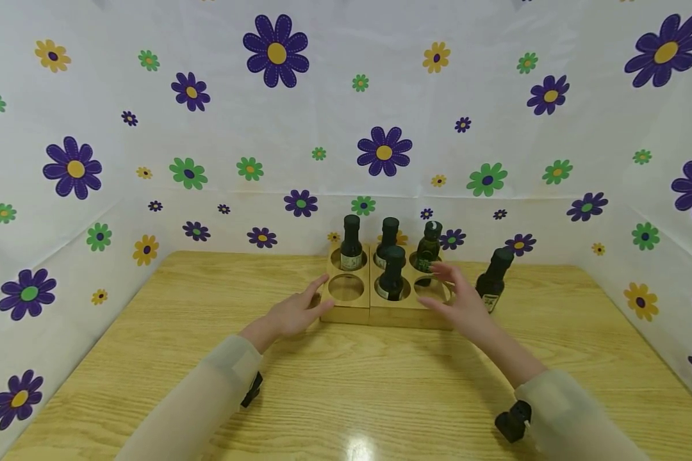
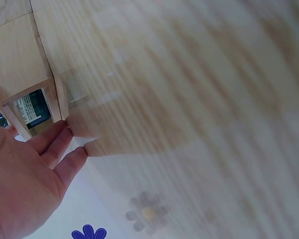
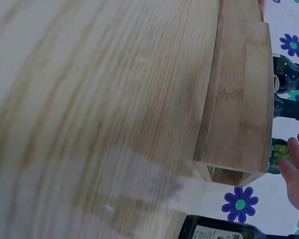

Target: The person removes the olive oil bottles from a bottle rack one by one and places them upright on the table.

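Observation:
Two wooden bottle racks stand side by side: a narrow left rack (image 1: 344,314) and a wider right rack (image 1: 411,319). Dark bottles sit in the back holes: a left bottle (image 1: 351,242), a middle bottle (image 1: 389,232) and a greenish bottle (image 1: 428,248). Another dark bottle (image 1: 392,270) fills the wider rack's front left hole. My left hand (image 1: 293,314) has its fingers spread at the narrow rack's left side; its fingertips are close to the wood in the left wrist view. Above the front right hole, my right hand (image 1: 464,306) has thumb and fingers apart, holding nothing.
A dark bottle (image 1: 492,283) with a pale label stands on the wooden table (image 1: 346,384), just right of the racks and beside my right hand. Behind the racks hangs a white flower-printed cloth (image 1: 323,115), which also runs along both sides.

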The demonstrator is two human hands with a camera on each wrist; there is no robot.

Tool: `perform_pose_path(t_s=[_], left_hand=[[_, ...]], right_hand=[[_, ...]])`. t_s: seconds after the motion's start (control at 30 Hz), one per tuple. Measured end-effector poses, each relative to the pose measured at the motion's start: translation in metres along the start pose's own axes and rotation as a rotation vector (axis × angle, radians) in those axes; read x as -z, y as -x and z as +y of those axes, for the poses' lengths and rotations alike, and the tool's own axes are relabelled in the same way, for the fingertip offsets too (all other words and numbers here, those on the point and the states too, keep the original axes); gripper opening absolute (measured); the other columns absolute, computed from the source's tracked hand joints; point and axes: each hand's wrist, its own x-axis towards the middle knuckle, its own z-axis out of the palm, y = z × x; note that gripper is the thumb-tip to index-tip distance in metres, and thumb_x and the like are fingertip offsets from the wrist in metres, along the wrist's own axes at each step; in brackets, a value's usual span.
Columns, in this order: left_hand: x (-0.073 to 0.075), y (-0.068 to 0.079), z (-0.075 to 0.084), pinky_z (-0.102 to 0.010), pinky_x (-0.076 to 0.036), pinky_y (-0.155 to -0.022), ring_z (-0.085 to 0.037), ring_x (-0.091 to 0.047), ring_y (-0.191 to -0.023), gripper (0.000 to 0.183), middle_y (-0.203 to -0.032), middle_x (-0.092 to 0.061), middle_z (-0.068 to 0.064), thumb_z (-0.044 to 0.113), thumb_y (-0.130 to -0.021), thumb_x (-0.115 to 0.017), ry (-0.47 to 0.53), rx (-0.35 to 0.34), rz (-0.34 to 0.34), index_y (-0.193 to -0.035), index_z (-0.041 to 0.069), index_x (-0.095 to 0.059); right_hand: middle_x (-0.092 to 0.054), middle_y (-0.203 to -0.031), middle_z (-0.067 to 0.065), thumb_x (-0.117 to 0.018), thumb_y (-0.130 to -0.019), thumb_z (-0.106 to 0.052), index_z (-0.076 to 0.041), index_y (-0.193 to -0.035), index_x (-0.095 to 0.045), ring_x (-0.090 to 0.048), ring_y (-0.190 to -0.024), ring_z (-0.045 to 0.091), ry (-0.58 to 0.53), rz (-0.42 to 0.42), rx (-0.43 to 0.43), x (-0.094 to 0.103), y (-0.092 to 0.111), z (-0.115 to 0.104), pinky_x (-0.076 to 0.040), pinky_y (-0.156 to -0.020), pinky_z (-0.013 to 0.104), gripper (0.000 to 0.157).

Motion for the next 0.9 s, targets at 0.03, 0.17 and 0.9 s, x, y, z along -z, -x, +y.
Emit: perform_pose_path(t_s=[0.03, 0.17, 0.9], left_hand=[[0.000, 0.000, 0.000, -0.054, -0.036, -0.101, -0.034, -0.046, -0.130, 0.073, -0.144, -0.046, -0.018, 0.060, -0.099, -0.037, 0.000, 0.001, -0.001, -0.158, 0.027, -0.008], [0.000, -0.001, -0.001, -0.054, -0.035, -0.102, -0.035, -0.045, -0.130, 0.074, -0.144, -0.045, -0.018, 0.060, -0.099, -0.037, 0.000, -0.003, -0.002, -0.158, 0.027, -0.008], [-0.001, 0.000, 0.000, -0.054, -0.037, -0.100, -0.034, -0.047, -0.129, 0.076, -0.144, -0.046, -0.016, 0.064, -0.097, -0.036, -0.005, 0.014, 0.003, -0.158, 0.029, -0.008]], right_hand=[[-0.045, -0.139, 0.023, -0.074, -0.088, -0.015, 0.003, -0.141, -0.036, -0.042, -0.127, 0.039, 0.002, -0.002, -0.003, -0.002, -0.002, 0.001, -0.028, -0.106, 0.057, 0.068], [-0.046, -0.140, 0.021, -0.075, -0.088, -0.018, 0.001, -0.142, -0.036, -0.043, -0.128, 0.037, 0.000, -0.007, -0.027, -0.011, -0.011, 0.002, -0.027, -0.108, 0.054, 0.068], [-0.052, -0.134, 0.020, -0.076, -0.087, -0.030, 0.000, -0.141, -0.040, -0.048, -0.124, 0.035, 0.100, -0.050, -0.053, -0.045, -0.031, 0.000, -0.039, -0.101, 0.052, 0.072]])
